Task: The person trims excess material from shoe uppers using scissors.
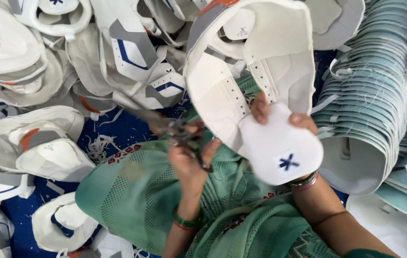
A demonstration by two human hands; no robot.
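Note:
My right hand holds up a white shoe upper by its padded tongue, which carries a small blue cross mark. Only the fingertips show around the tongue's edge; the rest of the hand is hidden behind it. The upper has rows of punched eyelet holes and a grey and orange trim at the top. My left hand grips small dark metal scissors, blurred, with the blades pointing up and left, just left of the upper's lower edge. Both wrists wear bangles.
A heap of white shoe uppers with grey, blue and orange panels fills the left and top. A curved stack of pale teal shoe pieces stands at the right. Blue cloth with thread scraps lies underneath; a green garment covers my lap.

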